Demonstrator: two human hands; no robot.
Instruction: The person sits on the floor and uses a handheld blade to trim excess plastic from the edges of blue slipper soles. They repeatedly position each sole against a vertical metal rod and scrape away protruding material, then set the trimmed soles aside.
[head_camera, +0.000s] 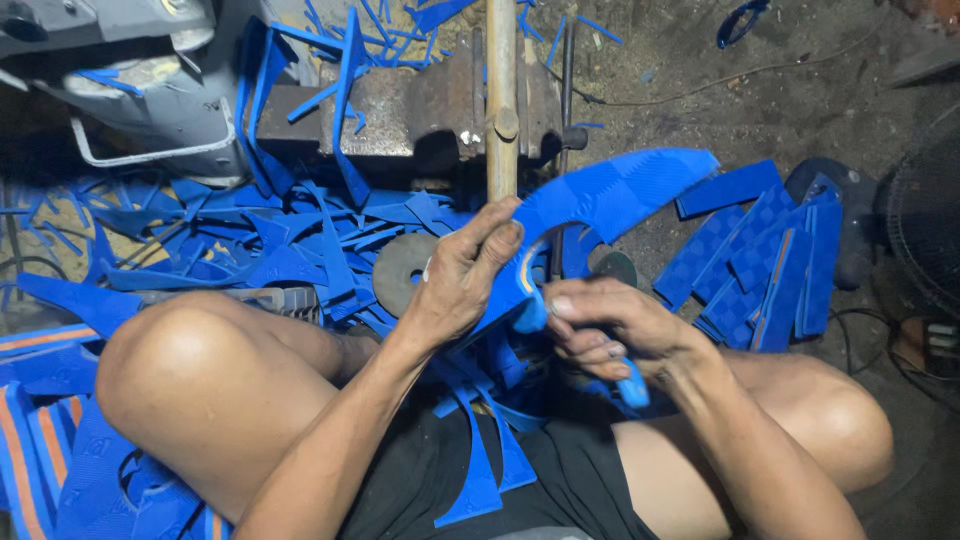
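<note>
My left hand (462, 275) grips a large curved piece of blue patterned rubber sheet (620, 190) by its near end, holding it up over my lap. My right hand (600, 330) is closed around a blue-handled cutting tool (632, 385), its working end pressed against the sheet's edge just beside my left thumb. An orange stripe shows along the cut edge. The blade itself is hidden between my hands.
Blue rubber offcuts (300, 240) litter the floor around my bare knees. A stack of cut blue patterned pieces (760, 260) lies to the right. A rusty metal block (420, 110) with an upright wooden handle (501, 90) stands ahead. A fan (925, 220) sits at far right.
</note>
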